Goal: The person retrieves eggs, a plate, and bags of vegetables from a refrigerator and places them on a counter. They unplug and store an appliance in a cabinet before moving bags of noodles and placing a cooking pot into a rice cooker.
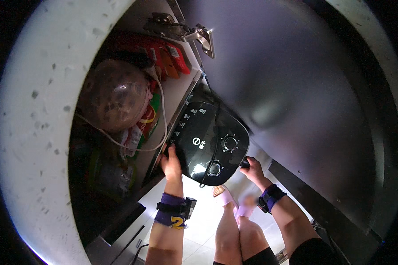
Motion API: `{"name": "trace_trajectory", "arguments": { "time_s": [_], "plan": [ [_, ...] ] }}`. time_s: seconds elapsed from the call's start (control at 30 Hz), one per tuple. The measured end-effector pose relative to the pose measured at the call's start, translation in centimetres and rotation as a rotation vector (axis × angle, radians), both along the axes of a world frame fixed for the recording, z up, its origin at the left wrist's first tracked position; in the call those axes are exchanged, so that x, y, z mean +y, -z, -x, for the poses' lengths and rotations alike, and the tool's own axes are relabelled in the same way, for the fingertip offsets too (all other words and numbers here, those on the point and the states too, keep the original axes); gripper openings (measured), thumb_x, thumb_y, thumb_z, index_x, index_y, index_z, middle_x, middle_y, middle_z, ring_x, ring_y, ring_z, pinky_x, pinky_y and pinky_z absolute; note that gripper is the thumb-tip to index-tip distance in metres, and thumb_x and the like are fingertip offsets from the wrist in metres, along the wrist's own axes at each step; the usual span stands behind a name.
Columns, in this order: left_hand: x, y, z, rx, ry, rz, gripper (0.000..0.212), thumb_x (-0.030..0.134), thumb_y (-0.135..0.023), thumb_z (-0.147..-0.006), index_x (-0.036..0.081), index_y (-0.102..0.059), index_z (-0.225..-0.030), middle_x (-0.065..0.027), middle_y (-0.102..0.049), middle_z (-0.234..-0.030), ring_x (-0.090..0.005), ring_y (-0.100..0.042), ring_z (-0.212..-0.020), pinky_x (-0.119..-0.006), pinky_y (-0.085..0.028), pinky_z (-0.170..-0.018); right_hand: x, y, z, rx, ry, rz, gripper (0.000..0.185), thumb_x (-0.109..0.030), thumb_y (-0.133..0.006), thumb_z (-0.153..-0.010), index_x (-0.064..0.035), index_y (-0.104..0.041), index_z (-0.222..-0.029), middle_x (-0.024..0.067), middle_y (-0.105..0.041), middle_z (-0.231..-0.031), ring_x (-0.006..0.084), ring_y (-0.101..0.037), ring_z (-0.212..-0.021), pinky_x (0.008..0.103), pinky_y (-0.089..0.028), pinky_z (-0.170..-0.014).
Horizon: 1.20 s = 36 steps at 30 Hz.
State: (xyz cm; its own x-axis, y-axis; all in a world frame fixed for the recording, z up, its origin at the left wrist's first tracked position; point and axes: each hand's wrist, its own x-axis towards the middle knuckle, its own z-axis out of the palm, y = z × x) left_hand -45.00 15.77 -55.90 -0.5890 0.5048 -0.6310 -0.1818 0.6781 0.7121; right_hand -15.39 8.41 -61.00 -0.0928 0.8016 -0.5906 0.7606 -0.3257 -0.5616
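A glossy black air fryer with two round dials and printed icons stands or hangs tilted between an open cabinet and its door. My left hand is against the fryer's left side, near the cabinet's edge, with part of the fingers hidden behind it. On the other side, my right hand is closed around the fryer's black handle. A thin black cord runs down over the front of the fryer. Whether anything beneath bears its weight cannot be seen.
Left, a cabinet shelf holds a clear rounded container, a white cable and red packets. A grey cabinet door on a metal hinge stands open at right. My legs and pink slippers are below, on a tiled floor.
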Motion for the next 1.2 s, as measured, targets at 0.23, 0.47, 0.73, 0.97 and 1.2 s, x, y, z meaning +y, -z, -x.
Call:
{"name": "trace_trajectory", "arguments": {
  "time_s": [0.23, 0.47, 0.73, 0.97, 1.2],
  "plan": [
    [-0.6, 5.9, 1.5, -0.513, -0.146, -0.223, 0.044, 0.023, -0.047, -0.088, 0.0, -0.041, -0.125, -0.0106, -0.044, -0.126, -0.0235, -0.043, -0.112, -0.031, -0.032, -0.096, 0.5, -1.9, 0.3, -0.063, -0.034, -0.083, 0.033, -0.017, -0.066, -0.061, -0.0021, -0.056, -0.088, 0.0169, -0.059, -0.081, 0.033, -0.057, -0.076, 0.0393, -0.047, -0.069],
    [-3.4, 2.6, -1.0, -0.053, 0.095, -0.112, 0.048, 0.026, -0.046, -0.089, -0.002, -0.037, -0.126, -0.0174, -0.04, -0.127, -0.0288, -0.04, -0.113, -0.035, -0.029, -0.098, 4.5, -2.1, 2.5, -0.042, -0.078, -0.113, 0.033, -0.019, -0.064, -0.062, -0.0012, -0.055, -0.088, 0.0178, -0.059, -0.08, 0.0334, -0.057, -0.077, 0.0389, -0.047, -0.069],
    [-3.5, -6.1, -5.1, 0.678, 0.653, -0.199, 0.062, 0.016, -0.052, -0.082, 0.003, -0.022, -0.135, -0.0274, -0.015, -0.135, -0.041, -0.013, -0.125, -0.052, -0.013, -0.101, 9.4, 1.3, 8.9, 0.047, -0.051, -0.093, 0.036, -0.017, -0.068, -0.063, 0.0029, -0.056, -0.09, 0.0204, -0.061, -0.08, 0.0333, -0.06, -0.077, 0.0371, -0.047, -0.068],
    [-1.4, -1.9, -3.0, 0.687, 0.675, -0.217, 0.062, 0.024, -0.053, -0.082, -0.004, -0.025, -0.13, -0.0334, -0.026, -0.127, -0.0475, -0.026, -0.117, -0.051, -0.022, -0.098, 13.6, 5.2, 16.1, 0.092, -0.105, -0.12, 0.049, -0.021, -0.075, -0.063, 0.0019, -0.052, -0.099, 0.0205, -0.059, -0.091, 0.0333, -0.058, -0.087, 0.037, -0.046, -0.076],
    [2.9, -2.6, -2.3, 0.381, 0.555, -0.14, 0.057, 0.029, -0.05, -0.084, -0.009, -0.034, -0.123, -0.0307, -0.04, -0.122, -0.0401, -0.038, -0.116, -0.039, -0.03, -0.097, 16.7, 8.6, 19.5, 0.182, -0.063, 0.012, 0.049, -0.005, -0.069, -0.059, -0.0024, -0.052, -0.105, 0.0206, -0.058, -0.096, 0.0334, -0.055, -0.096, 0.0381, -0.044, -0.081]
  ]
}}
